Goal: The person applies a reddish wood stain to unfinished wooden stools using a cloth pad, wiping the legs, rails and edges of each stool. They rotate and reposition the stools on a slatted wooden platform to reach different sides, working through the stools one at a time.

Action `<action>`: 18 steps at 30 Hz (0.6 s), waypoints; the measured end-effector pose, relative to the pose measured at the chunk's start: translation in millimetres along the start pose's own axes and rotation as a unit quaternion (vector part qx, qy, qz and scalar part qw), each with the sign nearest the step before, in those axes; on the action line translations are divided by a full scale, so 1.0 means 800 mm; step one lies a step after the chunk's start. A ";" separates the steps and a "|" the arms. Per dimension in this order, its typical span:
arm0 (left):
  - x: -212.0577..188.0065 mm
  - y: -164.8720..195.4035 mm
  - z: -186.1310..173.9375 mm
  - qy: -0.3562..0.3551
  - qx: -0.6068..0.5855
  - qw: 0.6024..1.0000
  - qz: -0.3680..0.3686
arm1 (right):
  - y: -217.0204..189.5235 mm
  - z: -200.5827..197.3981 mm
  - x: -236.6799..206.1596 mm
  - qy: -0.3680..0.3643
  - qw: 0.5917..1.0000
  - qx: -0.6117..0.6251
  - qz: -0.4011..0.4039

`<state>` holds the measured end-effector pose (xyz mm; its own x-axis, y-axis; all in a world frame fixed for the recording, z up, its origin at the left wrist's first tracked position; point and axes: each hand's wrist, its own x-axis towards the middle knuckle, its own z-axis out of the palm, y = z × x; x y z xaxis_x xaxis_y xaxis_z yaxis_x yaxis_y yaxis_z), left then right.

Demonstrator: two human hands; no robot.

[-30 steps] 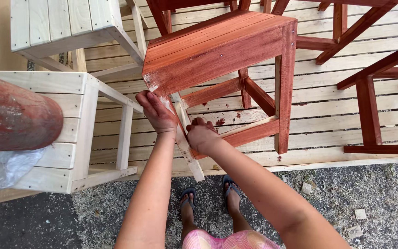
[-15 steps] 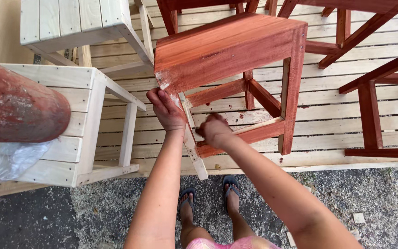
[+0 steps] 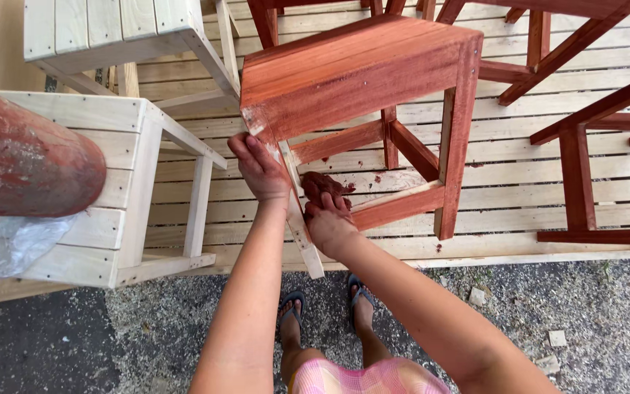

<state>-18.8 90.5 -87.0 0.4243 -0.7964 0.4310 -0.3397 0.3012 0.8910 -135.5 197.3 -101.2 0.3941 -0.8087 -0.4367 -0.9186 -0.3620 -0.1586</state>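
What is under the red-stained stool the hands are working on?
Under the red-stained stool lies a pale slatted wood platform with reddish drips. The left hand and right hand cover part of the near leg.

1 head camera, looking steeply down, close over the stool [image 3: 359, 80], no second view

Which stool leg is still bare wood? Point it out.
The front-left leg of the red-stained stool, the one the left hand grips. It is pale and unstained, while the other legs are red-brown. The right hand holds a stained rag beside it.
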 end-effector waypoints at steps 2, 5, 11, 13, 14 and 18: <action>-0.002 0.001 -0.001 0.001 0.016 1.000 -0.014 | 0.001 0.007 -0.004 0.063 0.997 0.052 -0.004; 0.000 0.000 -0.001 0.007 0.010 1.000 0.000 | -0.007 0.020 -0.011 0.068 0.995 0.067 0.008; 0.009 -0.001 0.007 -0.001 0.023 1.000 -0.006 | 0.015 0.053 -0.001 0.295 0.955 0.002 0.012; 0.009 -0.001 0.006 -0.005 0.026 1.000 0.001 | 0.057 0.062 -0.002 0.347 0.938 -0.004 -0.006; 0.007 -0.001 0.004 -0.008 0.025 1.000 -0.003 | 0.086 0.065 -0.009 0.302 0.952 -0.045 0.010; 0.002 0.001 0.000 -0.008 0.037 0.999 -0.016 | 0.207 0.049 -0.051 0.039 0.949 -0.293 0.109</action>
<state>-18.5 89.3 -86.0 0.4230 -0.8134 0.3993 -0.3868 0.2365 0.8913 -305.2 188.4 -144.4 0.2180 -0.9179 -0.3316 -0.8132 -0.3587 0.4582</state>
